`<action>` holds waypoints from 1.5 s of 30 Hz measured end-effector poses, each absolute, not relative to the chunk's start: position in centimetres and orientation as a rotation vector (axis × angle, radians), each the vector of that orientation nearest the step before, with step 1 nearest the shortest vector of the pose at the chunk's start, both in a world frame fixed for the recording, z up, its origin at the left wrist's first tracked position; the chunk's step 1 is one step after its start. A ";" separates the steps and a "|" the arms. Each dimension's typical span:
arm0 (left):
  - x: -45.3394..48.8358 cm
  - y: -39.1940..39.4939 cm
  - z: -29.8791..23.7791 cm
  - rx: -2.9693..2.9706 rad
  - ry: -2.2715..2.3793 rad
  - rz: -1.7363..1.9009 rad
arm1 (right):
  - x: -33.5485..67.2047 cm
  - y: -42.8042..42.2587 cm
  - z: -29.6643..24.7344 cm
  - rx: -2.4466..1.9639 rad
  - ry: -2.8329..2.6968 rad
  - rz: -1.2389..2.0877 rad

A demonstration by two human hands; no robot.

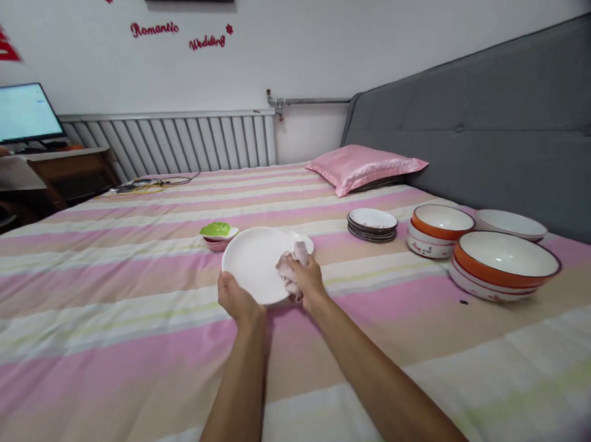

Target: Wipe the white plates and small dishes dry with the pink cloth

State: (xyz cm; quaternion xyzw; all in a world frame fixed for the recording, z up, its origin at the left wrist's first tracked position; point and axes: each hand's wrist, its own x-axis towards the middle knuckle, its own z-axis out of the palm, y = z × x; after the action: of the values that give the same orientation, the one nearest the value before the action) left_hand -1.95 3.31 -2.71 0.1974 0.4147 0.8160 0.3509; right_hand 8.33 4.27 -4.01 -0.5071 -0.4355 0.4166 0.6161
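Observation:
My left hand grips the near left rim of a round white plate, which is tilted up toward me above the bed. At the plate's right edge, my right hand is closed on a crumpled pale pink cloth that touches the rim. A white piece sticks up from that hand; whether it is cloth or something else I cannot tell. Behind the plate, a white dish shows only in part. Left of the plate, a green leaf-shaped dish tops a small stack of white and pink dishes.
To the right stand a stack of dark-edged small plates, orange-and-white bowls, a larger bowl stack and a wide white bowl. A pink pillow lies by the grey headboard. Cables lie at the bed's far edge.

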 end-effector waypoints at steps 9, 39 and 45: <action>-0.6 3.2 -2.7 0.834 1.146 1.896 | 11.1 5.2 -4.0 -0.989 -0.574 1.044; -8.2 3.0 -0.6 1.504 1.957 1.626 | 12.5 4.1 -3.3 -1.013 -1.361 0.829; -9.7 2.4 0.6 1.598 2.201 1.292 | 12.4 4.6 -4.5 -1.084 -1.346 0.950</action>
State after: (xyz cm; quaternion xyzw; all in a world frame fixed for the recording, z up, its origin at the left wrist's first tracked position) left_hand -9.65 2.38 0.60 0.5296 0.7293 0.4281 0.0653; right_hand 12.35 4.56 -4.51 -0.4582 -0.5691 0.4017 0.5521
